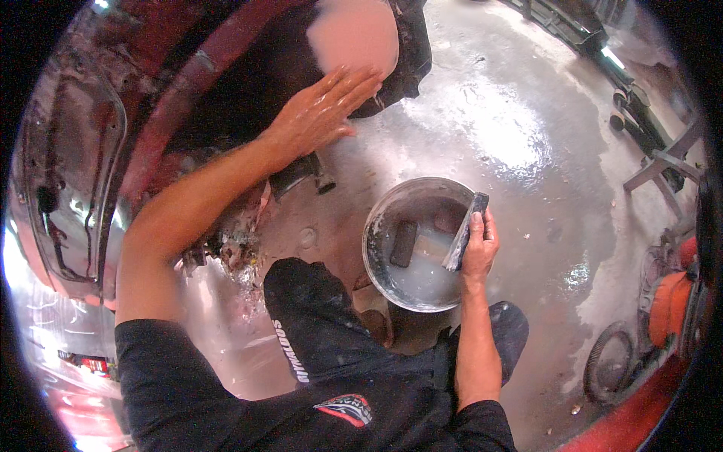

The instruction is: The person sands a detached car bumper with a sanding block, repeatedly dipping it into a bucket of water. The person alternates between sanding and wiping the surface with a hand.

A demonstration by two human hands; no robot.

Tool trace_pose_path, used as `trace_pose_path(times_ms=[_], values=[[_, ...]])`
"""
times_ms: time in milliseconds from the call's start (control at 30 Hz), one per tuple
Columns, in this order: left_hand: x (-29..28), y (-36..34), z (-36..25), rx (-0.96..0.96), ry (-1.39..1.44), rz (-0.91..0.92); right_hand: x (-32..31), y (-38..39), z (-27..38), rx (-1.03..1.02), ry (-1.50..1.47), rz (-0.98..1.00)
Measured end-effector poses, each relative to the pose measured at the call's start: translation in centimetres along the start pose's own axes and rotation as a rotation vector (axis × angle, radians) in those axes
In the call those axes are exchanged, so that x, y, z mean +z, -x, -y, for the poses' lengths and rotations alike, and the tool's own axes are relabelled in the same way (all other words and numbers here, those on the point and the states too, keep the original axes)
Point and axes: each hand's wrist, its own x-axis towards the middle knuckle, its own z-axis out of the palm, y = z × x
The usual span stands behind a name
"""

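My left hand (320,117) is open, fingers outstretched, lying at the lower edge of a smooth pink patch (352,32) on a dark car body panel (408,64). My right hand (479,245) grips a long dark sanding block (477,202) with a whitish, wet edge, held at the right side of a round bucket (368,230). Inside the bucket, cloudy water holds a dark rectangular block (404,243) and other pieces that are hard to make out.
A red car body (75,151) fills the left. My knees flank the bucket on the wet concrete floor (550,248). Dark metal stands (661,162) line the right, with an orange machine (666,309) and a wheel (606,361) below them. A red surface (633,403) curves at lower right.
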Motion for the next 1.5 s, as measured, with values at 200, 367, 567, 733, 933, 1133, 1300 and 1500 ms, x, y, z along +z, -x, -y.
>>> trace_pose_path(times_ms=[200,367,567,733,933,1133,1300,1500], values=[[-0.8,4.7,0.2,0.073,0.038,0.120,0.3,0.1,0.9,0.034,-0.063,0.021],[-1.8,5.3,0.5,0.126,0.074,0.189,0.1,-0.5,0.1,-0.010,-0.077,0.037],[-0.9,-0.6,0.8,0.074,0.122,0.020,0.1,-0.1,1.1,0.074,-0.117,0.052],[-1.2,-3.3,-0.1,0.047,0.121,0.000,0.2,-0.1,1.0,-0.019,-0.022,0.031],[-1.5,3.3,0.4,0.049,0.271,0.151,0.1,-0.6,0.5,-0.006,0.004,0.047],[-2.7,7.5,0.8,0.094,0.248,0.214,0.5,-0.6,-0.1,0.006,-0.051,0.026],[-2.4,9.1,1.5,0.152,0.278,0.177,0.6,0.1,2.3,0.097,-0.022,0.030],[-0.5,6.6,0.4,0.136,0.237,0.015,0.3,-0.3,0.7,-0.034,0.103,0.021]])
